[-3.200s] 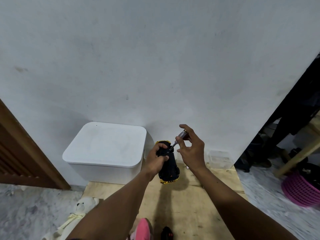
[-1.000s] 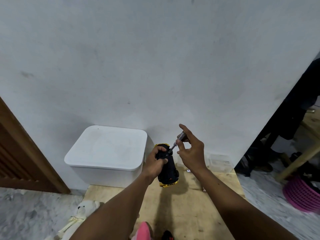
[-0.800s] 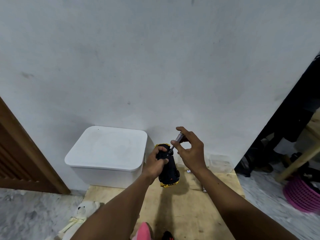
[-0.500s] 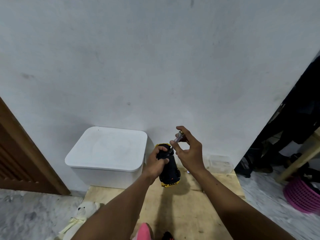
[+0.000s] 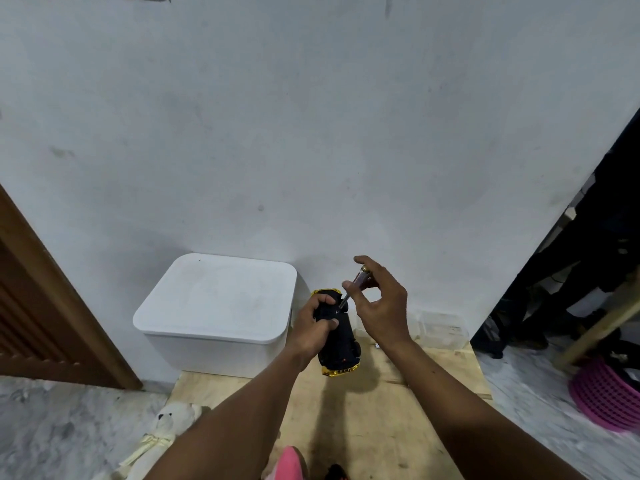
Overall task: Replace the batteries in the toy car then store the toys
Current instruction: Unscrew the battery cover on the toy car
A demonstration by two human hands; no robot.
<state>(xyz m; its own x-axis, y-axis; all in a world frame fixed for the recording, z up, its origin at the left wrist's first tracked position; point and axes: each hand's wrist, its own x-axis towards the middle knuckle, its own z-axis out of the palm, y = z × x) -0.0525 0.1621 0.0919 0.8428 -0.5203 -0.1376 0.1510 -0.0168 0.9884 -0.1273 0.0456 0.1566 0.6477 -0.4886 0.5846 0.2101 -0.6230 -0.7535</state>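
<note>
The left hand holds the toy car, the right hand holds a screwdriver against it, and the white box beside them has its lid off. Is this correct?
Not fully. In the head view the white box has its lid on, closed. The rest is right: the left hand holds the toy car and the right hand holds a screwdriver against it.

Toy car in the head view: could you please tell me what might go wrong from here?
1. The screwdriver tip sits close by the thumb of the left hand on the car; a slip could jab it.
2. The car is held in the air above the board; a freed screw could drop and get lost.
3. The right hand only pinches the screwdriver, so it could slip out.
</note>
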